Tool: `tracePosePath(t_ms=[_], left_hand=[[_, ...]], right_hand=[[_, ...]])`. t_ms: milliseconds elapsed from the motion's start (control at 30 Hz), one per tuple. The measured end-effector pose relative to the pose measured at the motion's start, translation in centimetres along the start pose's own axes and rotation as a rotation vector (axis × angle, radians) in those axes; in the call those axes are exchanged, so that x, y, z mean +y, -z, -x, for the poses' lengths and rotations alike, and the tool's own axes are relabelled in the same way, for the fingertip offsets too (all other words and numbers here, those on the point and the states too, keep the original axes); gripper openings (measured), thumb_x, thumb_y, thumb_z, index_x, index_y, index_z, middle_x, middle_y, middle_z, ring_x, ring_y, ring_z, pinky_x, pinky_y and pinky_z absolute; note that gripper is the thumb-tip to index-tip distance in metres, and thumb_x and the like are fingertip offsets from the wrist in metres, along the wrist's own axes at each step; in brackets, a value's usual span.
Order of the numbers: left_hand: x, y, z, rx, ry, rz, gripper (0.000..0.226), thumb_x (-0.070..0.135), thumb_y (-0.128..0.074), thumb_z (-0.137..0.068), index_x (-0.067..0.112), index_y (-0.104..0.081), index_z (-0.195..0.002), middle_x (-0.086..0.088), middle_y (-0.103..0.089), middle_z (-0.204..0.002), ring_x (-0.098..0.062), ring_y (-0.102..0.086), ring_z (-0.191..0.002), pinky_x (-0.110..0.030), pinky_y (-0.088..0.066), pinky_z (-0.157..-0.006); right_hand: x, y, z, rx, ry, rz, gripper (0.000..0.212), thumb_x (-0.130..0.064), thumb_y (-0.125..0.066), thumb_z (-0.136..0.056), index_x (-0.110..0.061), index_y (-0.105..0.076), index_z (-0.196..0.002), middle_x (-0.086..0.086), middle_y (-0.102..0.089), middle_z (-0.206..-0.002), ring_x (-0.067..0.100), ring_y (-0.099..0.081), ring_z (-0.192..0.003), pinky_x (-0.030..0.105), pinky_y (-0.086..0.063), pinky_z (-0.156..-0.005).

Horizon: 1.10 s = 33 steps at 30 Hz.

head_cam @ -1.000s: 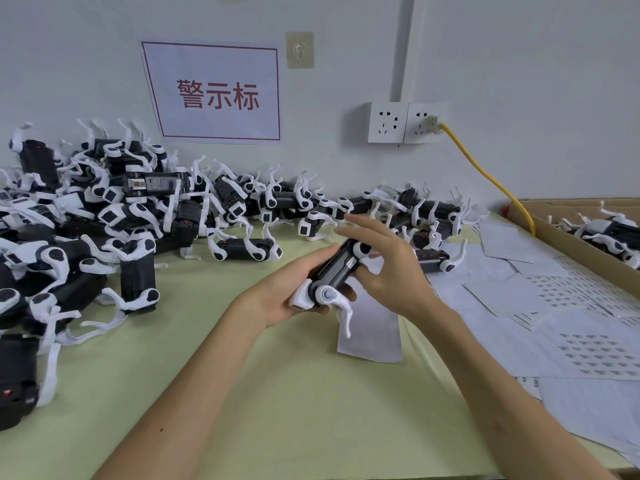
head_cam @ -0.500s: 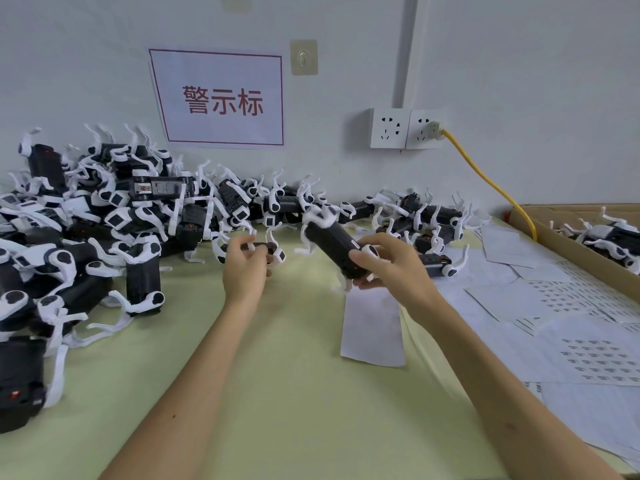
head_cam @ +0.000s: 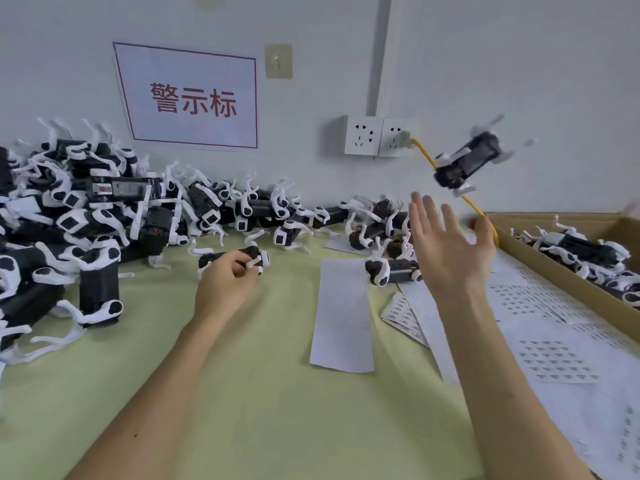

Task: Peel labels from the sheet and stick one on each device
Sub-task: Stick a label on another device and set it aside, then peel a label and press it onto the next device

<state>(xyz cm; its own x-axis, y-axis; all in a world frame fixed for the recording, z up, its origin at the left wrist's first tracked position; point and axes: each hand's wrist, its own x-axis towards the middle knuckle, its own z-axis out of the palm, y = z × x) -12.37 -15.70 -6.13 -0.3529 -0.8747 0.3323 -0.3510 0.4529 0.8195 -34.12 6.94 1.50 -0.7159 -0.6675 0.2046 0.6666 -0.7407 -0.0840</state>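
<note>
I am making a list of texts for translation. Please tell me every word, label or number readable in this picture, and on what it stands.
"警示标": red characters on the white wall sign.
Print on the label sheets: too small to read.
Sticker on a device in the pile: too blurred to read.

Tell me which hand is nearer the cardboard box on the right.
Right. The right hand is open in the air, just left of the cardboard box and its near corner; the left hand grips a device much farther left.
</note>
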Motion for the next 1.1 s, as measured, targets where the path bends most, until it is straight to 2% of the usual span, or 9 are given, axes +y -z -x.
tracePosePath(t_ms=[67, 200, 300, 400, 533, 633, 700, 867, 1100], left_hand=[[0.0, 0.0, 0.0, 0.012, 0.002, 0.008, 0.008, 0.022, -0.070, -0.092, 0.029, -0.065, -0.090, 0.012, -0.065, -0.082, -0.003, -0.060, -0.076, -0.024, -0.043, -0.066], [0.2, -0.1, 0.1, 0.027, -0.048, -0.020, 0.008, 0.014, -0.067, -0.094, 0.020, -0.064, -0.089, 0.005, -0.066, -0.085, -0.011, -0.058, -0.075, -0.030, -0.039, -0.071], [0.3, -0.1, 0.3, 0.060, -0.056, 0.022, 0.008, 0.013, -0.066, -0.096, 0.017, -0.064, -0.090, 0.011, -0.065, -0.082, -0.001, -0.057, -0.073, -0.025, -0.040, -0.068], [1.3, -0.1, 0.7, 0.107, -0.112, 0.070, 0.008, 0.015, -0.066, -0.097, 0.014, -0.065, -0.089, 0.012, -0.064, -0.079, -0.004, -0.061, -0.075, -0.013, -0.041, -0.066], [3.5, -0.2, 1.3, -0.007, 0.043, 0.474, 0.007, 0.012, -0.062, -0.102, 0.009, -0.063, -0.095, -0.009, -0.071, -0.091, -0.020, -0.071, -0.077, -0.033, -0.057, -0.076], [5.1, 0.3, 1.6, -0.182, 0.207, 0.980, 0.010, 0.012, -0.056, -0.104, 0.011, -0.058, -0.095, -0.004, -0.068, -0.088, -0.013, -0.070, -0.070, -0.026, -0.059, -0.068], [5.6, 0.5, 1.9, -0.306, 0.236, 1.152, 0.010, 0.012, -0.052, -0.106, 0.013, -0.059, -0.099, -0.001, -0.067, -0.083, -0.010, -0.068, -0.070, -0.023, -0.058, -0.067], [6.1, 0.1, 2.6, -0.473, 0.265, 1.289, 0.006, 0.016, -0.058, -0.093, 0.017, -0.062, -0.097, 0.004, -0.068, -0.077, -0.007, -0.063, -0.068, -0.019, -0.055, -0.069], [6.1, -0.1, 2.8, -0.480, 0.315, 1.390, 0.019, 0.023, -0.061, -0.086, 0.013, -0.061, -0.102, 0.001, -0.064, -0.077, -0.008, -0.061, -0.069, -0.018, -0.056, -0.070]], right_hand=[[-0.9, 0.4, -0.3, 0.123, 0.062, 0.099, 0.056, -0.040, -0.046, -0.105, -0.009, -0.040, -0.151, 0.024, -0.053, -0.145, 0.047, -0.062, -0.122, 0.053, -0.050, -0.102], [1.5, 1.1, 0.1, 0.369, 0.011, 0.534, 0.039, -0.029, -0.048, -0.102, -0.007, -0.059, -0.132, 0.013, -0.069, -0.125, 0.027, -0.072, -0.096, 0.032, -0.053, -0.083], [4.0, 0.7, 0.7, 0.368, -0.033, 0.815, 0.018, -0.018, -0.054, -0.096, -0.010, -0.068, -0.102, 0.004, -0.068, -0.091, 0.017, -0.062, -0.063, 0.025, -0.046, -0.063], [5.9, 0.9, 1.5, 0.221, 0.042, 1.203, 0.013, -0.011, -0.057, -0.093, -0.014, -0.070, -0.091, -0.001, -0.066, -0.077, 0.013, -0.058, -0.052, 0.021, -0.044, -0.054], [7.9, 1.5, 2.7, -0.072, 0.180, 1.650, 0.018, -0.005, -0.056, -0.092, -0.018, -0.069, -0.089, -0.005, -0.068, -0.086, 0.011, -0.062, -0.062, 0.018, -0.043, -0.059], [8.6, 1.9, 3.3, -0.185, 0.253, 1.805, 0.019, -0.007, -0.060, -0.091, -0.022, -0.068, -0.100, -0.011, -0.066, -0.094, 0.003, -0.062, -0.077, 0.011, -0.042, -0.064], [8.8, 2.2, 3.4, -0.290, 0.249, 1.867, 0.028, -0.012, -0.065, -0.092, -0.026, -0.064, -0.117, -0.011, -0.063, -0.108, -0.003, -0.059, -0.091, 0.007, -0.041, -0.072], [8.6, 2.5, 3.4, -0.472, 0.150, 1.960, 0.057, -0.027, -0.069, -0.094, -0.029, -0.044, -0.145, -0.010, -0.056, -0.132, 0.005, -0.054, -0.118, 0.014, -0.039, -0.089], [9.3, 2.2, 4.1, -0.540, 0.086, 1.898, 0.046, -0.023, -0.052, -0.105, -0.022, -0.041, -0.150, -0.018, -0.063, -0.111, -0.013, -0.059, -0.099, 0.005, -0.042, -0.081]])
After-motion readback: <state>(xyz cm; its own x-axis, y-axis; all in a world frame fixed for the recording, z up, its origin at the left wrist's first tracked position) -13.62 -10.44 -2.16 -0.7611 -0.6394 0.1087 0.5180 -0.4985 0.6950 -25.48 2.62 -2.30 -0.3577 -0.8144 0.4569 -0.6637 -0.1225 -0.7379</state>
